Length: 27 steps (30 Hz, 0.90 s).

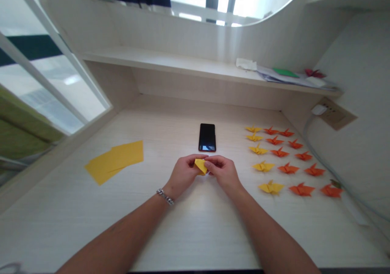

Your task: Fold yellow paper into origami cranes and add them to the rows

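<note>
Folded yellow origami paper [200, 166] is held at the middle of the desk [170, 233], just in front of the smartphone [207, 137]. Left hand [185, 169] grips its left side; right hand [224, 170] pinches its right edge between thumb and forefinger. Other fingers curl beneath, partly hidden; cannot tell how firmly they press. Risks, as judged: uneven thumb pressure could skew a crease; pulling the hands apart could tear a layer; a loosened pinch could let folds spring open. A forward slip of the knuckles might nudge the phone. A rightward elbow swing could scatter the yellow cranes [271, 188], with the orange cranes [301, 190] beyond. A draught could shift the loose yellow sheets [129, 154], well apart at left.
</note>
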{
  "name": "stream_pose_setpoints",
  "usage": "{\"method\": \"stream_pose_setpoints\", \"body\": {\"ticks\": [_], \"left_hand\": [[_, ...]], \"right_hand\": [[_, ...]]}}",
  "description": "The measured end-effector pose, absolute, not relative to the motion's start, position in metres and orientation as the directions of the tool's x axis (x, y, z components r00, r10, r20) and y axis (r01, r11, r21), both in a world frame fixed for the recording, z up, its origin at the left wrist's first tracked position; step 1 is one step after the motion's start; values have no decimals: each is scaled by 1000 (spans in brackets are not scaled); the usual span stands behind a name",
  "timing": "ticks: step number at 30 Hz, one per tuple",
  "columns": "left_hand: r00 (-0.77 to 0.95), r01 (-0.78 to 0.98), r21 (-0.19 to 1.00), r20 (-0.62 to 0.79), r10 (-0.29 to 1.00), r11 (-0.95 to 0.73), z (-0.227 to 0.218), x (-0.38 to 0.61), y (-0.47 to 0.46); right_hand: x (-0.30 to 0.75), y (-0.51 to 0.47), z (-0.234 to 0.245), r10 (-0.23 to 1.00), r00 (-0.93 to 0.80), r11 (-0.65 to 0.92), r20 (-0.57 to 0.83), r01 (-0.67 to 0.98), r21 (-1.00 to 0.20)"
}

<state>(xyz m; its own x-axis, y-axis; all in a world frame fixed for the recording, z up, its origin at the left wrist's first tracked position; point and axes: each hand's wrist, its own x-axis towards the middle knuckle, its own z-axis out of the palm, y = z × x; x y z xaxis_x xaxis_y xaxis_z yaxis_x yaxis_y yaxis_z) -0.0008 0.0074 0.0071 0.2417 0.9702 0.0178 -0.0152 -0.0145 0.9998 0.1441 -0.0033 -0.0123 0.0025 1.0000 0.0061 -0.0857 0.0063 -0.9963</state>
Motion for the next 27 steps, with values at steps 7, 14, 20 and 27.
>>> {"method": "stream_pose_setpoints", "body": {"ticks": [7, 14, 20, 27], "left_hand": [[257, -187, 973, -87, 963, 138, 2, 1, 10], [244, -302, 927, -149, 958, 221, 1, 2, 10], [235, -325, 916, -163, 958, 235, 0, 2, 10], [235, -319, 926, -130, 963, 202, -4, 2, 12]], "right_hand": [[147, -6, -9, 999, -37, -10, -5, -131, -991], [147, -6, -6, 994, -107, -54, -34, -191, -980], [147, -7, -5, 993, -112, -63, -43, -184, -981], [146, -4, -11, 998, 15, -64, -67, -129, -990]]}}
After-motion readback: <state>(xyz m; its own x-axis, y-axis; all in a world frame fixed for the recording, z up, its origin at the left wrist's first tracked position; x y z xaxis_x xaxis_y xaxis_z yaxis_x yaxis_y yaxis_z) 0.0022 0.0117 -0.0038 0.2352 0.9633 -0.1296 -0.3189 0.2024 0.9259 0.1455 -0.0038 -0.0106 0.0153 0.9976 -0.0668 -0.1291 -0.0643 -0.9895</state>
